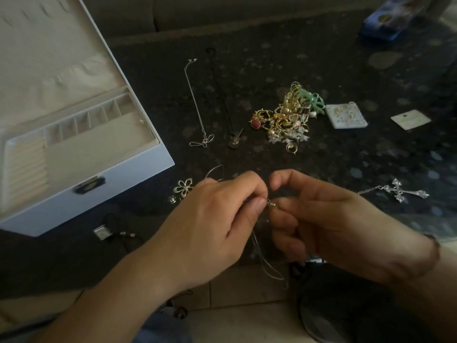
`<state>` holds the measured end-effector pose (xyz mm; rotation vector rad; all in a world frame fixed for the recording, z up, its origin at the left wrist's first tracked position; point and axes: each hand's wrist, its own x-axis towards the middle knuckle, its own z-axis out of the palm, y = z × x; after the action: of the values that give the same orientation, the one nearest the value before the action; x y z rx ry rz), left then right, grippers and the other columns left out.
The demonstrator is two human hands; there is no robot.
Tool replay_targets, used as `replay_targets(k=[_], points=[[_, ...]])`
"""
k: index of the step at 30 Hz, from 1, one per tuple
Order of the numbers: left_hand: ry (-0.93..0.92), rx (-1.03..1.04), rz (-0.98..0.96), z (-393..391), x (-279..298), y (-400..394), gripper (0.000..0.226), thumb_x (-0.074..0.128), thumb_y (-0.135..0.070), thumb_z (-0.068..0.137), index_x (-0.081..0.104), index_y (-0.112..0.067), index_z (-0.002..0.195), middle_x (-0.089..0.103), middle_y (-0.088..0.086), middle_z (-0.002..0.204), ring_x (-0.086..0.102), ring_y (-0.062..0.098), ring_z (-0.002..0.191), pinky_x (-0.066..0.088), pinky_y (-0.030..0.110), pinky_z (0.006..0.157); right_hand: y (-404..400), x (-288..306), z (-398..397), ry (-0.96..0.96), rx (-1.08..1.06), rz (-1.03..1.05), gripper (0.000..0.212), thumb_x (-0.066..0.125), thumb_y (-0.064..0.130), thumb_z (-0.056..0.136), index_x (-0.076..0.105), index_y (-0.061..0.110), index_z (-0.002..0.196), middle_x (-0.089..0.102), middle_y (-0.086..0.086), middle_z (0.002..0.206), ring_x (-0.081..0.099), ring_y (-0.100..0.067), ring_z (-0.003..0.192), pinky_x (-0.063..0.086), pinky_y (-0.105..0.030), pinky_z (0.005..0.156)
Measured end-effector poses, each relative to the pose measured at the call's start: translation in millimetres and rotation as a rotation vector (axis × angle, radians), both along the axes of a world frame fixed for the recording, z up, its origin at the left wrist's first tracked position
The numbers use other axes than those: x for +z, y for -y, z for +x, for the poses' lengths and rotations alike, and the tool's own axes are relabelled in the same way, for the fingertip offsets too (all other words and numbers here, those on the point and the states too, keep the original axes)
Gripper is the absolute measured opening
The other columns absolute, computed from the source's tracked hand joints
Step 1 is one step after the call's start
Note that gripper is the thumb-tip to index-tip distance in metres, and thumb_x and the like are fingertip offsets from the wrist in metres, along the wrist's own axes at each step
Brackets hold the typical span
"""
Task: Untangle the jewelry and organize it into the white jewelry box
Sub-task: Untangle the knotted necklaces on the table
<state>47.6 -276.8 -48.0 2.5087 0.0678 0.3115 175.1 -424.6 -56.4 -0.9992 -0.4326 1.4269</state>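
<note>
My left hand [217,219] and my right hand [329,219] meet near the table's front edge, both pinching the clasp end of a thin silver chain [268,268] that hangs in a loop below them. The white jewelry box [103,169] stands open at the left, its divided tray holding almost nothing. A tangled pile of gold earrings and beads [286,117] lies in the middle of the dark table. Beyond my hands lie a silver bow necklace [197,105] and a dark cord necklace [227,102], both stretched out straight.
A silver cross pendant [400,191] lies at the right, a silver flower pendant [183,187] by my left hand. An earring card [346,116] and a white tag [410,119] sit right of the pile. A blue box [390,18] is far right. A small charm on cord [108,232] lies below the box.
</note>
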Motion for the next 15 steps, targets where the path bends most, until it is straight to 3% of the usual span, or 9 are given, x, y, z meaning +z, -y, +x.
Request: replay_targets(k=[3, 6, 9, 12, 15], points=[[0.009, 0.006, -0.092, 0.0, 0.5, -2.0, 0.011, 0.048, -0.024, 0.102, 0.054, -0.023, 0.093, 0.047, -0.006, 0.062, 0.050, 0.013, 0.056, 0.032, 0.018, 0.050, 0.2, 0.1, 0.6, 0.218, -0.022, -0.036, 0.034, 0.058, 0.015, 0.088, 0.054, 0.008, 0.121, 0.049, -0.006, 0.061, 0.050, -0.017, 0.049, 0.037, -0.025, 0.047], [0.009, 0.025, -0.118, 0.1, -0.4, -3.1, 0.012, 0.048, -0.024, 0.102, 0.055, -0.023, 0.092, 0.048, -0.007, 0.063, 0.051, 0.010, 0.057, 0.032, 0.017, 0.050, -1.1, 1.6, -0.1, 0.442, -0.068, -0.090, 0.027, 0.063, 0.018, 0.083, 0.064, 0.007, 0.107, 0.057, -0.009, 0.059, 0.054, -0.019, 0.048, 0.037, -0.027, 0.048], [-0.017, 0.030, -0.146, 0.0, -1.3, -2.9, 0.013, 0.048, -0.025, 0.101, 0.055, -0.024, 0.091, 0.049, -0.009, 0.064, 0.052, 0.009, 0.059, 0.033, 0.015, 0.051, -0.6, 5.4, -0.9, 0.516, -0.052, -0.098, 0.021, 0.061, 0.022, 0.079, 0.069, 0.006, 0.092, 0.061, -0.012, 0.057, 0.050, -0.019, 0.045, 0.036, -0.021, 0.043], [-0.084, 0.019, -0.259, -0.4, -2.3, -4.4, 0.016, 0.047, -0.030, 0.101, 0.057, -0.028, 0.090, 0.056, -0.002, 0.070, 0.055, 0.018, 0.066, 0.043, 0.030, 0.055, 1.2, 7.3, 0.5, 0.524, -0.031, -0.114, 0.021, 0.061, 0.024, 0.079, 0.069, 0.007, 0.088, 0.060, -0.011, 0.057, 0.051, -0.014, 0.043, 0.035, -0.019, 0.041], [-0.157, 0.029, -0.391, -0.2, -1.8, -7.8, 0.018, 0.044, -0.035, 0.099, 0.061, -0.030, 0.094, 0.057, -0.002, 0.071, 0.054, 0.013, 0.066, 0.045, 0.039, 0.063, 0.7, 8.1, 2.5, 0.561, -0.086, -0.100, 0.022, 0.061, 0.027, 0.078, 0.069, 0.008, 0.084, 0.058, -0.011, 0.058, 0.054, -0.021, 0.048, 0.038, -0.029, 0.049]])
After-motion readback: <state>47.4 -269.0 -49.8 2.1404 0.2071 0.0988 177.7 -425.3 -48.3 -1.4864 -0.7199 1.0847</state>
